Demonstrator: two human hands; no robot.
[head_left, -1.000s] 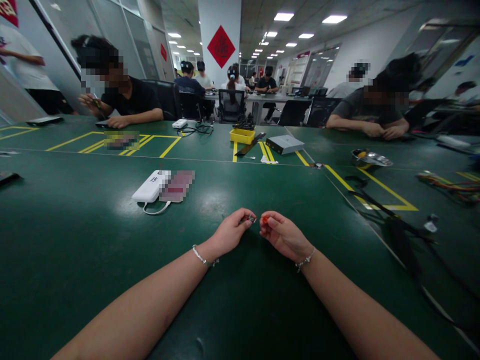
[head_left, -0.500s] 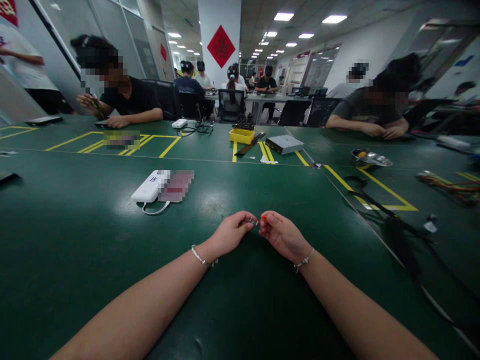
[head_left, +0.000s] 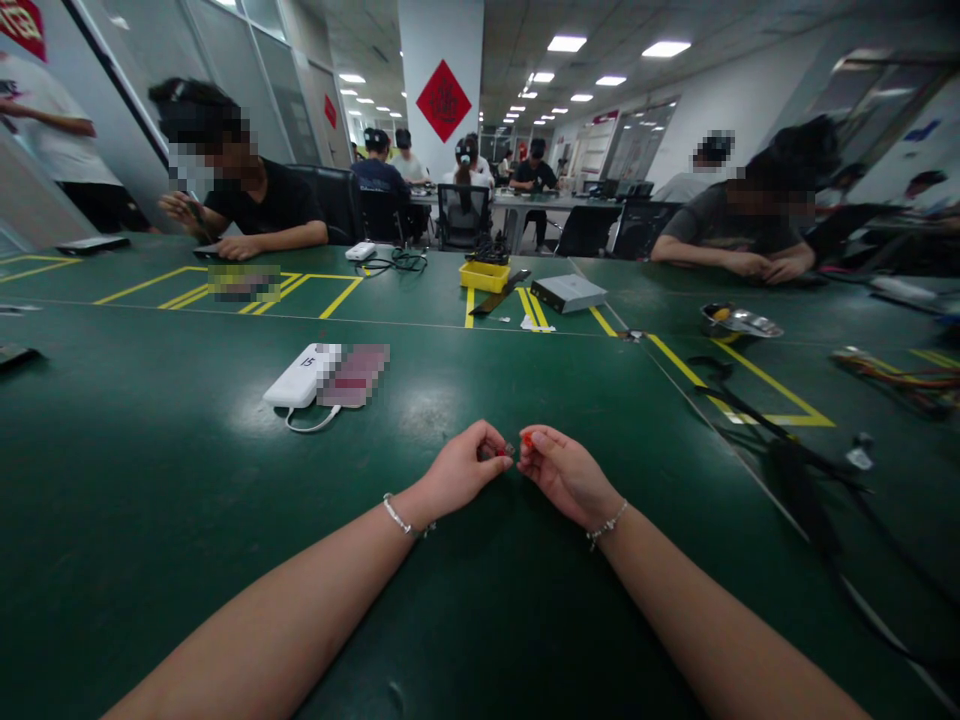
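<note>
Both my hands rest on the green table, fingertips nearly touching. My left hand is closed in a pinch on a small dark metal piece. My right hand is closed in a pinch on a small orange-red piece. The two pieces are held close together between the hands. Each wrist wears a thin silver bracelet.
A white power bank with a cable lies ahead to the left. Farther off stand a yellow bin, a grey box and a metal dish. Black cables run along the right. Other people sit working across the table.
The hands came together from a small gap, so the two small pieces now nearly meet. The view shifted slightly.
</note>
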